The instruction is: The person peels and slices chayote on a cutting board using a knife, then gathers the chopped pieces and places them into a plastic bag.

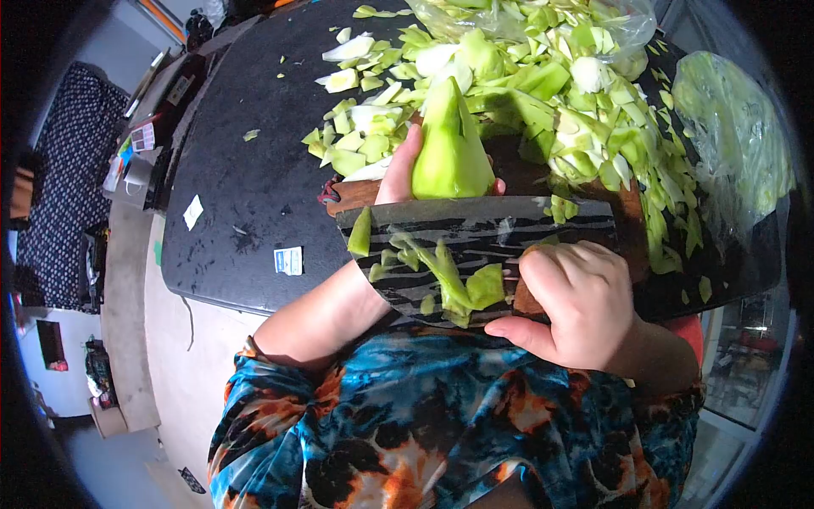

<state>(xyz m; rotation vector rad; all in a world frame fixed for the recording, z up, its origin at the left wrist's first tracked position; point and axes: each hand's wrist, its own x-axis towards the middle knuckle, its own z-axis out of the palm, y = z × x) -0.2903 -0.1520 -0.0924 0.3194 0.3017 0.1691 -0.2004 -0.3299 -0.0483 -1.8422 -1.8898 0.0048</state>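
Tabletop (229,165) — green vegetable (449,157), seemingly peeled.

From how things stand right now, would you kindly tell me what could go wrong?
The cleaver in the right hand appears close to the left hand, so a slip might cut it. The tapered green vegetable looks smooth and pared, so it might twist in the left hand's grip. Green pieces on the cleaver's face could drop off.

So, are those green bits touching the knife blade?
Touching: the head view shows several green bits lying on the knife blade's broad face.
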